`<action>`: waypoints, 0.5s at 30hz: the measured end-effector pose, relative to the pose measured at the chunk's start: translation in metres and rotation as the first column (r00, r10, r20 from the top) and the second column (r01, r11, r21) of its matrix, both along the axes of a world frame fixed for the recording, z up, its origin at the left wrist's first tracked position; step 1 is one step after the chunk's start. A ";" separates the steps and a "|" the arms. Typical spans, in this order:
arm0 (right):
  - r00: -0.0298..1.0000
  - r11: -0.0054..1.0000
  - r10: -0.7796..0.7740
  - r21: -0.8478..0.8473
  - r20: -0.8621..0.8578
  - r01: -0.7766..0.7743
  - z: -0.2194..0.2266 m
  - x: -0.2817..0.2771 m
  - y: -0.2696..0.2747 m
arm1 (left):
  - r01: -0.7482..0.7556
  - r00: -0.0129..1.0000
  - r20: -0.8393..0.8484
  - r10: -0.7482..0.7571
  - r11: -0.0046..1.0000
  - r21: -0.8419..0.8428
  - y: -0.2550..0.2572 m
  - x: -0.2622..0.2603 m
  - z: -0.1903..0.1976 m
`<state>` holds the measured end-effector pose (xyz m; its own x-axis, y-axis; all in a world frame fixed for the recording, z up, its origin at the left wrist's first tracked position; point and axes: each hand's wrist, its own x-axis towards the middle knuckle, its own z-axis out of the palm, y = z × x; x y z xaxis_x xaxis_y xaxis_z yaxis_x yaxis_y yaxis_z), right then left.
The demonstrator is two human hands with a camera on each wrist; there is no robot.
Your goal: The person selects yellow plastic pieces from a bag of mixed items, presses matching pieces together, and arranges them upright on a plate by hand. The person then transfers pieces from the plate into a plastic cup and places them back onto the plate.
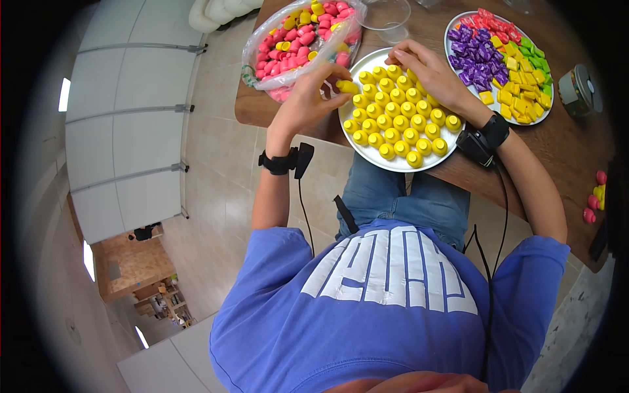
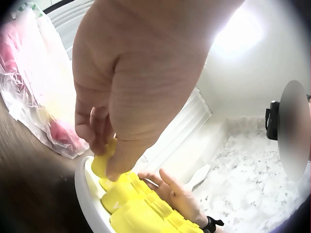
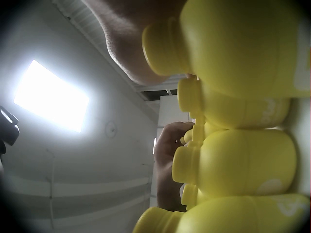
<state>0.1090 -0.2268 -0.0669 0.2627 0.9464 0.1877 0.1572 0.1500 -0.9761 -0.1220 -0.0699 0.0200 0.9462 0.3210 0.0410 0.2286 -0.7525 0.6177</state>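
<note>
A round white plate [image 1: 409,165] is packed with small yellow bottles [image 1: 392,135] that stand upright with their caps up. At the plate's left rim my left hand [image 1: 308,101] pinches one tilted yellow bottle [image 1: 347,86] between thumb and fingers. That same bottle [image 2: 100,164] shows low beside the rim in the left wrist view. My right hand [image 1: 432,75] reaches over the far right of the plate, its fingers extended and their tips right at the bottles there. From the left wrist view the right hand [image 2: 180,196] appears behind the row of bottles.
A clear plastic bag [image 1: 262,84] of pink and yellow pieces lies at the back left. Clear plastic containers [image 1: 386,16] stand behind the plate. To the right are an oval plate [image 1: 452,56] of wrapped sweets, a tin [image 1: 580,92] and several pink and yellow pieces [image 1: 595,196] by the table edge.
</note>
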 end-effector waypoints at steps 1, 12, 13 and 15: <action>1.000 1.000 -0.001 0.000 -0.004 0.001 -0.001 0.000 0.000 | 0.025 1.000 0.004 -0.025 1.000 0.003 -0.001 0.000 0.000; 1.000 1.000 -0.009 0.007 -0.019 0.010 -0.004 -0.001 0.002 | 0.005 1.000 0.000 -0.005 0.992 -0.129 0.000 0.002 -0.004; 1.000 1.000 -0.011 -0.003 -0.020 0.011 -0.002 -0.002 0.001 | -0.011 1.000 -0.001 0.011 0.986 -0.167 0.001 0.001 -0.004; 1.000 1.000 -0.013 -0.013 -0.017 0.013 -0.001 -0.002 0.001 | -0.016 1.000 0.002 0.017 0.984 -0.176 0.003 0.000 -0.004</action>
<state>0.1074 -0.2263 -0.0682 0.2782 0.9452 0.1709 0.1427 0.1352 -0.9805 -0.1223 -0.0666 0.0162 0.9406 0.3391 -0.0138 0.2375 -0.6285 0.7407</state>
